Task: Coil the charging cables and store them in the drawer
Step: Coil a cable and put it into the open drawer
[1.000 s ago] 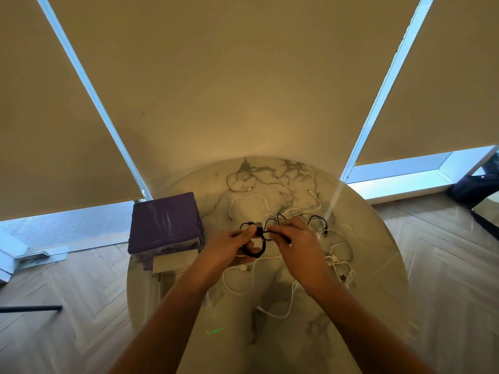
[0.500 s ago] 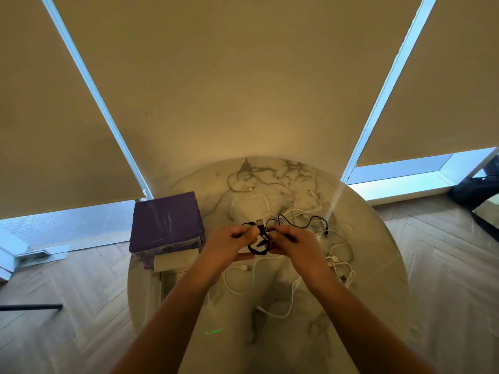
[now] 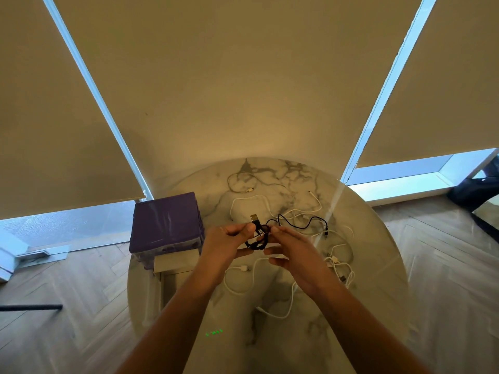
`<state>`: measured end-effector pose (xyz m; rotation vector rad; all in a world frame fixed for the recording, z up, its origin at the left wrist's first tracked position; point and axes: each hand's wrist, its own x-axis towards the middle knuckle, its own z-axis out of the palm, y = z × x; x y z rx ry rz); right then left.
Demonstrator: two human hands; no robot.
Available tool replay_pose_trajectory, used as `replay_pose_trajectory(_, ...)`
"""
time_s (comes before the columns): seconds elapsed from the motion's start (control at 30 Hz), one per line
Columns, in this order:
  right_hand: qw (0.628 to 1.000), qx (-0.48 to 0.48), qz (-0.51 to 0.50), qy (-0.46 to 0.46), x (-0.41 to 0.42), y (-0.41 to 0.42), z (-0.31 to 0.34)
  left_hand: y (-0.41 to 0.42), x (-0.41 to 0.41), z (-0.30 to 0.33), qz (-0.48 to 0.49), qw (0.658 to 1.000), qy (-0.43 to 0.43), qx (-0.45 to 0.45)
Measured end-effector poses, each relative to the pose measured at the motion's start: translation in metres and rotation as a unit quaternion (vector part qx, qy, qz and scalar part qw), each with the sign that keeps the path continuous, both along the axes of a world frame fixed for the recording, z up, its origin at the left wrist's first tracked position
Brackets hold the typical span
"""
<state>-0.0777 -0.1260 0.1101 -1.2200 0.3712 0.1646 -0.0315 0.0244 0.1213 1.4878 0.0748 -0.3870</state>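
A black charging cable is partly wound into a small coil between my hands above the round marble table. My left hand pinches the coil, with the cable's USB plug sticking up past its fingers. My right hand holds the cable just right of the coil; the loose tail trails right across the table. Several white cables lie loose on the table. A purple drawer box stands at the table's left edge with a pale drawer pulled out in front.
Beige roller blinds cover the windows behind the table. Wooden herringbone floor surrounds the table. A dark bag lies on the floor at the far right, and a black bar at the left.
The black coil has been drawn tighter between my hands, and its loose tail on the right has shortened. The USB plug now points up above my left fingers.
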Motion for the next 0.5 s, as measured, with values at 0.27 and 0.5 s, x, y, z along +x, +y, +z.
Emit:
replay_pose_trajectory(0.27,0.992,-0.119,-0.013,-0.037,0.001,0.011,0.001,-0.008,-0.009,-0.001,0.009,1.0,0.004,-0.013)
replay_pose_trajectory(0.5,0.986,-0.16,-0.049,-0.007,0.0,0.016,-0.004,-0.01,-0.009,0.002,0.034,0.999,0.007,-0.02)
